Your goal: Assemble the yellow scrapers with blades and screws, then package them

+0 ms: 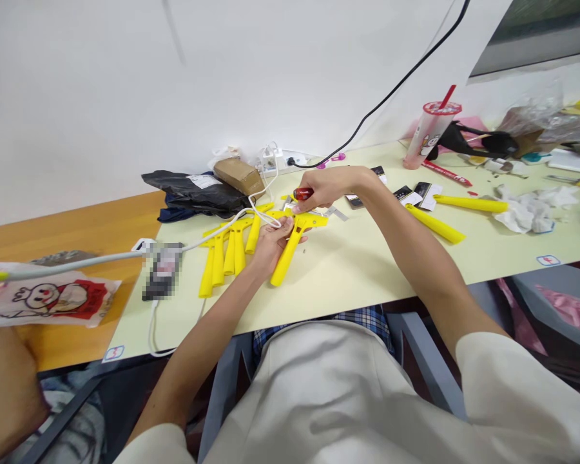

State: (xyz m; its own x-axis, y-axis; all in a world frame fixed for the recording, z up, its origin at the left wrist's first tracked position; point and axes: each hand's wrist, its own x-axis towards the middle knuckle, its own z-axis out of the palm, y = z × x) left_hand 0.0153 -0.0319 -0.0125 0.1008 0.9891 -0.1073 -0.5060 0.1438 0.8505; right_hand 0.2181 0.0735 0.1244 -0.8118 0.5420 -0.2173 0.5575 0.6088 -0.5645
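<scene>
Head view: a smiling snowman with a crown is printed on the plastic bag (pixel 62 298) at the left, next to a red patch with writing that cannot be made out. A snowman is also shown on the tall cup (pixel 421 140), which is topped with a red lid and a red straw. A white label (pixel 203 181) is stuck on the black bag (pixel 174 187), but its words are too small to be read. Pale writing is printed along the red stick (pixel 447 174), too small to be read as well. Stickers (pixel 548 260) with blue edges and red marks are stuck near the front edge of the table (pixel 343 270).

The yellow scraper (pixel 285 259) is shaped like a T, with a wide head and a long, smooth handle. It is held just above the table, its handle pointed down toward the person. Its head is pinched by the left hand (pixel 269 246), between thumb and fingers. A red handle (pixel 303 193) is gripped by the curled right hand (pixel 318 189), right by that head. More yellow scrapers (pixel 217 259) are laid in a row beside the left hand.
</scene>
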